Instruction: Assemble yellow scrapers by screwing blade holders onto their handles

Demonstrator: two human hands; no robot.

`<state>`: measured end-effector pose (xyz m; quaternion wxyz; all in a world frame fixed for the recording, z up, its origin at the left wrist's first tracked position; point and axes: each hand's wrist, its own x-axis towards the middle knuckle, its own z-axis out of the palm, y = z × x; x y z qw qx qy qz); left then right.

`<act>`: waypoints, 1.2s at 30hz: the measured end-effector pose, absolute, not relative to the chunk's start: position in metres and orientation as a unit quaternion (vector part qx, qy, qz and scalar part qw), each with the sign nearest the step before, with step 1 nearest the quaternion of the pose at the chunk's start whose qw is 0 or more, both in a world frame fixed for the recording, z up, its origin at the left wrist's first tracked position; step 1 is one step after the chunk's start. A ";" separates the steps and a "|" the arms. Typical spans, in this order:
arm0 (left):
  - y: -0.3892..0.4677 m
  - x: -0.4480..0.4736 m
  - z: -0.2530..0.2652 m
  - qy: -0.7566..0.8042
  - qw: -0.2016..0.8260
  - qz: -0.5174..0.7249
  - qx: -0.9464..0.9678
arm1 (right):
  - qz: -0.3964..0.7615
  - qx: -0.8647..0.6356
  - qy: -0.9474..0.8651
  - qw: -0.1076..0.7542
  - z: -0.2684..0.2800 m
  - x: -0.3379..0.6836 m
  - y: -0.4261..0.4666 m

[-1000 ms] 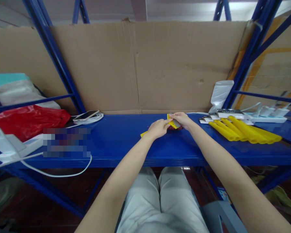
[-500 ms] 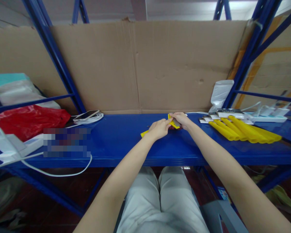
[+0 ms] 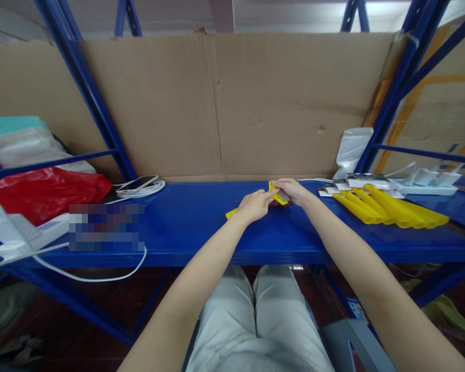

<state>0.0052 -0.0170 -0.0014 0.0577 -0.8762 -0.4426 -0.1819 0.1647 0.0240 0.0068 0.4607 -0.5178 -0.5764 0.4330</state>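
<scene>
A yellow scraper-like tool (image 3: pixel 231 213) lies at the middle of the blue table. Its yellow handle end shows left of my left hand (image 3: pixel 253 205), which is closed around it with the index finger reaching toward the head. At the other end, my right hand (image 3: pixel 290 190) pinches the flat grey piece beside a yellow strip (image 3: pixel 278 192). Both hands are close together, and they hide much of the tool. Something small and dark red shows under the fingers, too covered to name. On the right lie several similar yellow handles (image 3: pixel 387 204) fanned out, with white and dark flat heads.
A blue shelf table (image 3: pixel 194 222) has a cardboard wall (image 3: pixel 256 103) behind it. To the left are a red plastic bag (image 3: pixel 54 191), a phone (image 3: pixel 139 182), coiled white cable and a power strip (image 3: pixel 42 232). A clear bag (image 3: pixel 352 150) leans at the back right.
Very little differs. My left index finger and the right-hand fingers shift slightly at the tool's head; the tool stays in place.
</scene>
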 end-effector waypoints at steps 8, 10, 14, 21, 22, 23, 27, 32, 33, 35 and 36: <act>-0.015 0.004 -0.002 -0.444 0.063 -0.187 -0.874 | 0.412 -0.545 -0.563 0.465 0.011 0.159 0.017; -0.015 0.004 -0.003 -0.445 0.064 -0.191 -0.873 | 0.405 -0.554 -0.559 0.465 0.013 0.157 0.013; -0.014 0.004 -0.003 -0.449 0.061 -0.191 -0.871 | 0.403 -0.560 -0.558 0.461 0.015 0.155 0.009; -0.016 0.003 0.000 -0.459 0.059 -0.188 -0.866 | 0.462 -0.513 -0.547 0.472 0.017 0.159 0.012; -0.015 0.003 0.000 -0.461 0.061 -0.189 -0.865 | 0.479 -0.499 -0.543 0.476 0.017 0.160 0.013; -0.015 0.003 0.000 -0.463 0.063 -0.190 -0.864 | 0.495 -0.486 -0.540 0.477 0.018 0.161 0.013; -0.012 0.002 -0.001 -0.475 0.063 -0.199 -0.855 | 0.524 -0.467 -0.551 0.451 0.021 0.168 0.011; -0.010 0.001 0.000 -0.491 0.059 -0.207 -0.844 | 0.519 -0.464 -0.608 0.382 0.024 0.178 0.004; -0.010 0.001 0.000 -0.493 0.057 -0.208 -0.843 | 0.519 -0.463 -0.616 0.369 0.024 0.179 0.004; -0.010 0.000 0.001 -0.499 0.055 -0.209 -0.839 | 0.514 -0.466 -0.631 0.345 0.024 0.181 0.003; -0.009 0.000 0.001 -0.501 0.054 -0.208 -0.838 | 0.509 -0.471 -0.637 0.336 0.023 0.182 0.003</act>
